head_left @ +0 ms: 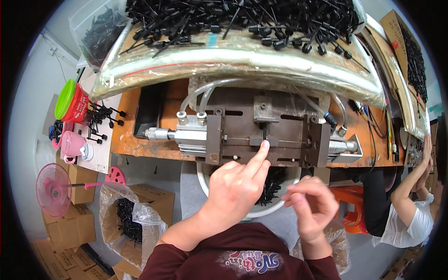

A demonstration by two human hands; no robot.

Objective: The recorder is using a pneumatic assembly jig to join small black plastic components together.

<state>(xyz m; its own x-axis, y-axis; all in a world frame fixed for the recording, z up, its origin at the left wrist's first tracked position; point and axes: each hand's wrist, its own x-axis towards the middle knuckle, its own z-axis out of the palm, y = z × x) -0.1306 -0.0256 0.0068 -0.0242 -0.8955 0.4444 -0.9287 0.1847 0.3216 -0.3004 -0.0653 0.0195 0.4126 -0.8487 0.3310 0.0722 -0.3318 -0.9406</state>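
My left hand (239, 185) reaches over the front of a metal clamping fixture (289, 109). Its index finger is stretched out, the fingertip touching the small dark block at the fixture's middle, where a thin black rod-like part (265, 129) stands below a metal stop. The other fingers are partly bent and grip nothing. To the right, my right hand (311, 205) hovers in front of the fixture, thumb and fingers curled together; anything between them is too small to make out. Silver air cylinders (192, 138) flank the fixture. Below my hands sits a white-rimmed basin (203, 183) holding black parts.
A plastic-wrapped tray (242, 60) heaped with black stemmed parts spans the back. Clear air hoses (219, 82) arch over the fixture. At left are a red-and-green tub (74, 103), a pink fan (53, 190) and a lined carton (161, 198). Another person (413, 210) sits at far right.
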